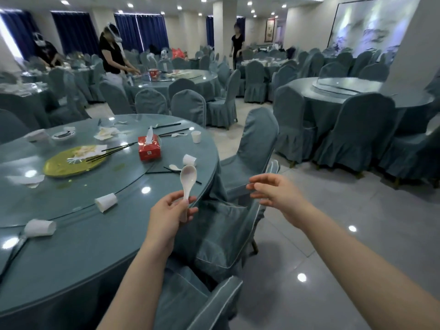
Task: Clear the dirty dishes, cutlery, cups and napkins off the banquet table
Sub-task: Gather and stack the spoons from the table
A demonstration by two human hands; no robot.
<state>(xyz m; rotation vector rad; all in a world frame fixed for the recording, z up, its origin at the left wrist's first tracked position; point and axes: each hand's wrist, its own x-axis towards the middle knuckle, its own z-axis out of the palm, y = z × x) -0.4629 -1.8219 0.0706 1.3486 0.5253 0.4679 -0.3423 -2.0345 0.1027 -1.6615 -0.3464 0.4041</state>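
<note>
**Banquet table: surface contents**

We see a round table (pixel 100 246) under a teal cloth and glass top. On it lie three tipped paper cups (pixel 106 202), one upright cup (pixel 196 136), a red tissue box (pixel 149 148), a gold platter (pixel 71 161), black chopsticks (pixel 112 151), crumpled napkins (pixel 106 133) and a small dish (pixel 63 135).

white ceramic spoon (pixel 187 184) | upright, bowl up | handle gripped in left hand (pixel 167 216) | beside table edge
</note>
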